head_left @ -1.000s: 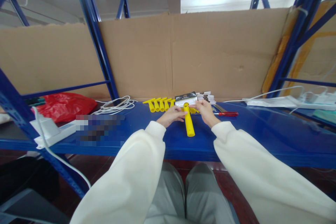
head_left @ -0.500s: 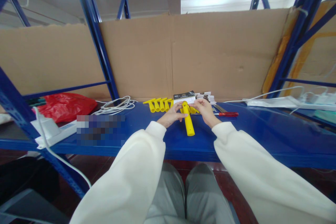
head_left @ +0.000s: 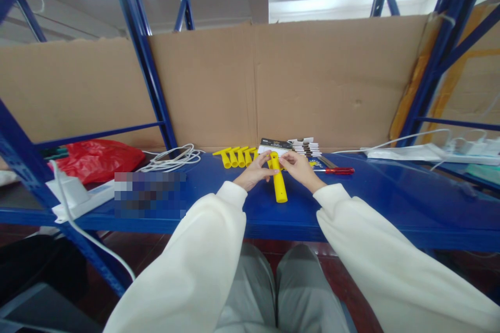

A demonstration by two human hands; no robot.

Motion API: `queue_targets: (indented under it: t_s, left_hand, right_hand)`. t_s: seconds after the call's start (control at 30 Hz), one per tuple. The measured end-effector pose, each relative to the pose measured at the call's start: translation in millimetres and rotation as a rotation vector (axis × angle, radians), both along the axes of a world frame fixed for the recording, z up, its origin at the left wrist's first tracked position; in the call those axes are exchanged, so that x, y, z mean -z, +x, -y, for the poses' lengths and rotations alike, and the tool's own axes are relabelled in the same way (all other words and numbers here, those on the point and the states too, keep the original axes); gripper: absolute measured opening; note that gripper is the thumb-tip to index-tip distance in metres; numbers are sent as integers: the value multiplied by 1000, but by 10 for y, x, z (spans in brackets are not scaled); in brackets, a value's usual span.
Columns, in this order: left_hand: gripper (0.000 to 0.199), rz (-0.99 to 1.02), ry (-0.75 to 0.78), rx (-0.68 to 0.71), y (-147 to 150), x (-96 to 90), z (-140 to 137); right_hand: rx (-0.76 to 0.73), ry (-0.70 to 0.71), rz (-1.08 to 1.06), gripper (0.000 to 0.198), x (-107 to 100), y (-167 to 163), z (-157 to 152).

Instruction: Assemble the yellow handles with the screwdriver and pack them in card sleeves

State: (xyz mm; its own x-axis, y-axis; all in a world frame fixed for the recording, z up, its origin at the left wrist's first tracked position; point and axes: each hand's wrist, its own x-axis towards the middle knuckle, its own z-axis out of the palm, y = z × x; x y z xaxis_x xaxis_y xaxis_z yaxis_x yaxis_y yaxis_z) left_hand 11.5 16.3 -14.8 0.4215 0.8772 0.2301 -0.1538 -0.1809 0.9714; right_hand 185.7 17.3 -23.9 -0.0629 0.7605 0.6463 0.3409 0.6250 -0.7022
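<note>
A yellow plastic handle [head_left: 280, 190], a tube with a wider head at its far end, is held over the blue shelf with its round butt towards me. My left hand [head_left: 255, 170] is closed on it near the head, thumb along its side. At the head's right side, my right hand [head_left: 299, 167] has its fingertips pinched together; whatever is between them is too small to make out. Several similar yellow handles [head_left: 234, 157] lie in a row behind my left hand. Just beyond the hands is a black-and-white printed card [head_left: 273, 144].
Several small white-and-black packets [head_left: 307, 144] are stacked behind my right hand. A screwdriver with a red handle [head_left: 340, 170] lies to the right. Coiled white cable [head_left: 175, 158], a red plastic bag [head_left: 103, 158] and a power strip [head_left: 91, 197] are at left. Cardboard [head_left: 312, 78] walls the back.
My right hand has moved slightly left, its fingertips now closer against the head of the yellow handle. The handle's near end has swung a little left. My left hand keeps its hold.
</note>
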Motion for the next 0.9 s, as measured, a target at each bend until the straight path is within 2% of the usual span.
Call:
queue_targets:
  t_s: [0.17,0.4,0.47,0.63,0.9]
  left_hand:
    - [90,-26,18,16,-7,-19,15]
    - [94,-35,80,83,19,-1,21]
    - [95,-44,86,92,21,8,12]
    - [92,-72,81,82,7,0,7]
    - [91,-147,73,-12,24,-46,69]
  right_hand:
    - [35,35,1,20,63,15,-77]
    - [101,1,54,39,98,-55,-93]
    - [91,-47,40,42,75,-103,-54]
    - [54,-277,18,47,-24,-164,114]
    - [2,-305,89,42,-60,-141,183]
